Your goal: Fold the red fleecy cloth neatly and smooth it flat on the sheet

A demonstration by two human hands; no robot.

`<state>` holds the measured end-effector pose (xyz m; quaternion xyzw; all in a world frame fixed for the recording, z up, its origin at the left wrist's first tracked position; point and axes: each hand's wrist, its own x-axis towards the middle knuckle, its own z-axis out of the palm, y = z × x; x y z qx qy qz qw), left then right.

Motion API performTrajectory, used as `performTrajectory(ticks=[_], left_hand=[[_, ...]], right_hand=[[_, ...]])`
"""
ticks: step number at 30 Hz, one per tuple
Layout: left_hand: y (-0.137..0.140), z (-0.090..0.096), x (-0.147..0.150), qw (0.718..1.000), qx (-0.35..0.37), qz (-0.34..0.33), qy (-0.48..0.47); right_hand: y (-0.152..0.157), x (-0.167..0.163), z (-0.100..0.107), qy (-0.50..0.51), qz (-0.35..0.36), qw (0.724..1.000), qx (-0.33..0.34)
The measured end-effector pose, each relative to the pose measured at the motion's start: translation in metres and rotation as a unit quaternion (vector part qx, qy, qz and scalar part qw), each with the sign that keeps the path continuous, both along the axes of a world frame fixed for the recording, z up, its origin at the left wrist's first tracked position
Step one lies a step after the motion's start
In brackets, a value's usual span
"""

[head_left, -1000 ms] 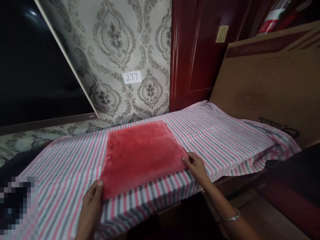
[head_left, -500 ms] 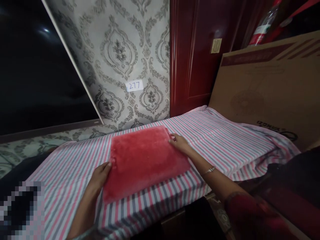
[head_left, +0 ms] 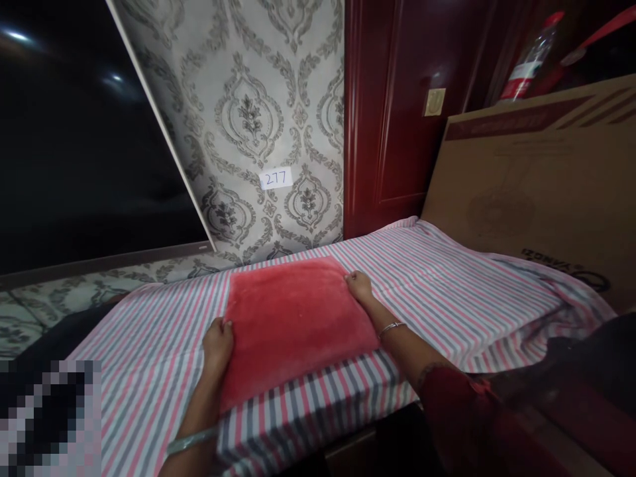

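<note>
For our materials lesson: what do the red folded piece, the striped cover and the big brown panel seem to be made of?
Red folded piece: plush fleece, probably; fuzzy matte nap.
Striped cover: thin woven cloth, likely cotton; it wrinkles.
Brown panel: cardboard, flat, matte, printed.

You are seeing through a single head-worn camera that looks forward and down from close range, with the striped surface (head_left: 437, 291) across the lower frame, patterned wall (head_left: 258, 119) in the upper middle, and cardboard box (head_left: 541, 179) at right.
</note>
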<state>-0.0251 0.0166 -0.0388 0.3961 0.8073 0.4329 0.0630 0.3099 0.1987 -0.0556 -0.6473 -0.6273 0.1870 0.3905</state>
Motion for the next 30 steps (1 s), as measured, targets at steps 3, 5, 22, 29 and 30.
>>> performTrajectory(ticks=[3,5,22,29,30], left_hand=[[0.002,0.004,-0.006,0.998,-0.002,-0.044,-0.044],[0.007,0.012,-0.007,0.989,0.013,-0.078,-0.122],[0.120,0.048,-0.032,0.934,0.049,-0.013,-0.355],[0.141,0.022,-0.029,0.979,0.023,0.018,-0.200],[0.142,0.016,-0.028,0.984,0.022,0.023,-0.175]], right_hand=[[0.001,0.000,0.005,0.009,0.006,1.000,-0.004],[0.004,-0.002,0.013,0.018,0.017,1.000,0.001],[0.070,-0.034,0.044,0.110,0.117,0.984,-0.084],[0.098,-0.047,0.016,0.108,0.115,0.983,-0.097],[0.099,-0.045,0.009,0.105,0.103,0.985,-0.085]])
